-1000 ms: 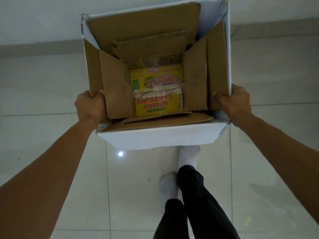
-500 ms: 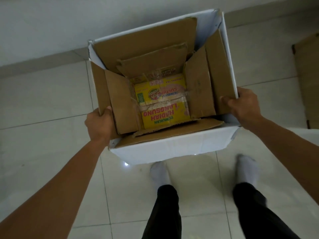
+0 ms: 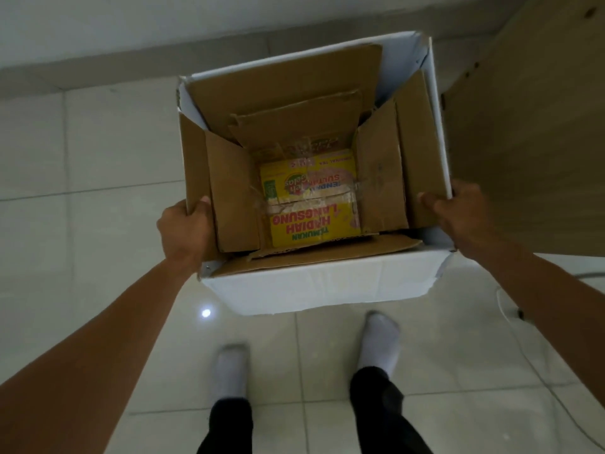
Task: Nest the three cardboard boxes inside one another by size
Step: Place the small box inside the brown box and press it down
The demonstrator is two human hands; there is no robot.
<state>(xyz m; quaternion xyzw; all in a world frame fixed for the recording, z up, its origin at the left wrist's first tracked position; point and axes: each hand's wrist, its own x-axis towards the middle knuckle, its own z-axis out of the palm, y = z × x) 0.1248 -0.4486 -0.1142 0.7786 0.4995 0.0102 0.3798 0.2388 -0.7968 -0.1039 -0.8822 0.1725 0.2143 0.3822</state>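
Observation:
A large white box (image 3: 320, 283) with brown inner walls is held up above the floor. Inside it sits a brown middle box (image 3: 232, 204) with its flaps open. A small yellow printed box (image 3: 311, 204) lies at the bottom of that one. My left hand (image 3: 185, 229) grips the large box's left wall, fingers curled over the rim. My right hand (image 3: 458, 211) grips the right wall the same way.
White floor tiles (image 3: 98, 224) lie below, with a grey skirting strip and wall beyond. A wooden panel (image 3: 540, 126) stands at the right, close to the box. A thin white cable (image 3: 504, 309) runs on the floor at the right. My two socked feet (image 3: 379, 342) stand under the box.
The held box stack has shifted to the right, toward the wooden panel, which now fills the right side. My feet have stepped apart. Both hands keep their grip.

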